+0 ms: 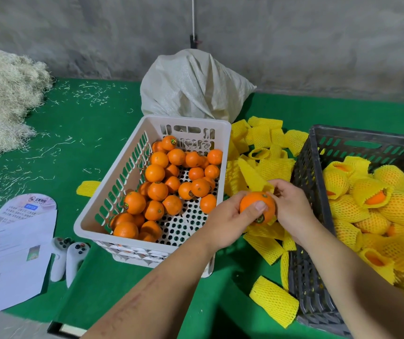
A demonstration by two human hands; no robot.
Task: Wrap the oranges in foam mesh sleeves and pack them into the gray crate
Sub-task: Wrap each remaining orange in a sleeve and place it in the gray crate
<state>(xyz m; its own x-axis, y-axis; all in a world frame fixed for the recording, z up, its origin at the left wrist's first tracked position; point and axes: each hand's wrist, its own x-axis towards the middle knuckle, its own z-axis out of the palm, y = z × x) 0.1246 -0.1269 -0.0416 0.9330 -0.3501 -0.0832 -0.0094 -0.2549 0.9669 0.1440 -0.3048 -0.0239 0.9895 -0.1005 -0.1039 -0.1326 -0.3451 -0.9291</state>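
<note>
Left hand [227, 220] fingers curled round bare orange [257, 207]; right hand [291, 204] fingers pinched yellow foam mesh sleeve [253, 176] against it, just left of gray crate [311, 192].

Green bench [93, 133], crowded with packing goods.
On it sit a white crate [132, 167], a gray crate [311, 241], loose yellow foam sleeves [273, 300], a white sack [193, 86], a straw pile [3, 94], papers [17, 253] and two white controllers [67, 260].

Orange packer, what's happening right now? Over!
Left hand grips a bare orange. Right hand pinches a yellow sleeve. Gray crate part full. Nothing blocking.
</note>
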